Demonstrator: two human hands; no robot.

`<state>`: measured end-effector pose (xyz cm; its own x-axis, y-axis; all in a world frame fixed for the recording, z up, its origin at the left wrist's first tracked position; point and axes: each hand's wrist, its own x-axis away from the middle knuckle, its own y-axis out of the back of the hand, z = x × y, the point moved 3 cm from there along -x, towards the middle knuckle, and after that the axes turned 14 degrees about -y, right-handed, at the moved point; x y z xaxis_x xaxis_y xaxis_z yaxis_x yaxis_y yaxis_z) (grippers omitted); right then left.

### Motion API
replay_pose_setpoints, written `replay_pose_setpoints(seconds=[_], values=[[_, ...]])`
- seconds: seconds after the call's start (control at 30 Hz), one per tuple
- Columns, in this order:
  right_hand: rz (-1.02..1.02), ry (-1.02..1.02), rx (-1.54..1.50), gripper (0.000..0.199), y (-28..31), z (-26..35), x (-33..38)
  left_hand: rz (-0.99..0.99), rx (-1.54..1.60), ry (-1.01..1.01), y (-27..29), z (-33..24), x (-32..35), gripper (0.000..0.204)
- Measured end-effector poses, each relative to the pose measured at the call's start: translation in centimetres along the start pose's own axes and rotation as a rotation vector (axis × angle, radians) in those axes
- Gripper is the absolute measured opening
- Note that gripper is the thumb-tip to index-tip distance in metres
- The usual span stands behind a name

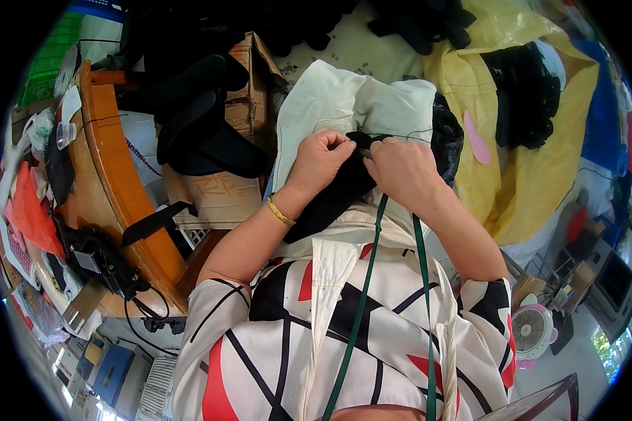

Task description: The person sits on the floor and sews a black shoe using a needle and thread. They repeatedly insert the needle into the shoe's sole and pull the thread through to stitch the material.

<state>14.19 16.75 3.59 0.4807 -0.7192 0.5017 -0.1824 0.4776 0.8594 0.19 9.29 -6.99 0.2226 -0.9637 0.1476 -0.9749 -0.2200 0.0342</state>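
Both hands meet near the middle of the view, a little toward twelve o'clock, working on one small black piece (pixel 360 139). Left hand (pixel 321 160): thumb and fingertips pinched together at the piece's nine o'clock end. Right hand (pixel 402 170): fingers curled closed over its three o'clock end, thumb tucked in. A thin dark thread shows just beside the right knuckles.

Clock positions from here on are taken around the hands. Pale cloth (pixel 316 98) lies at twelve, beyond the fingers; darker black cloth (pixel 330 203) hangs at seven, below the left wrist, which wears a gold-coloured bracelet (pixel 280 211).

At nine, black slipper-like shapes (pixel 211 126) are piled against a brown cardboard carton (pixel 214 203). The carton carries orange-brown printed marks on its near side — the only clear lettering in view. Farther out at nine stands the orange wooden bench (pixel 105 151).

Black plastic (pixel 448 140) sits at three, close to the right hand. Past it, a yellow sack (pixel 463 77) gapes open, with a pink sole-shaped piece (pixel 476 138) against it — and black items (pixel 523 91) inside. A round fan (pixel 531 331) stands between four and five.
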Motion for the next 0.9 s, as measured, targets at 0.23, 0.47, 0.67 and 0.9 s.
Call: replay_pose_setpoints(seconds=[0.23,0.47,0.67,0.9], values=[[-0.051,0.04,0.009,0.024,-0.2,0.1,0.6,0.011,0.029,0.021,0.1,0.1,-0.1,0.014],[-0.101,0.108,-0.133,0.028,2.5,0.2,4.0,0.133,0.208,0.005,0.3,-1.3,-0.1,0.007],[-0.096,0.097,-0.192,0.013,-1.4,-4.2,3.4,0.474,-0.141,-0.188,0.2,-4.0,1.5,0.012],[-0.19,0.107,-0.269,0.009,-2.4,-7.6,4.7,0.295,0.028,0.189,0.2,-2.3,3.1,0.016]])
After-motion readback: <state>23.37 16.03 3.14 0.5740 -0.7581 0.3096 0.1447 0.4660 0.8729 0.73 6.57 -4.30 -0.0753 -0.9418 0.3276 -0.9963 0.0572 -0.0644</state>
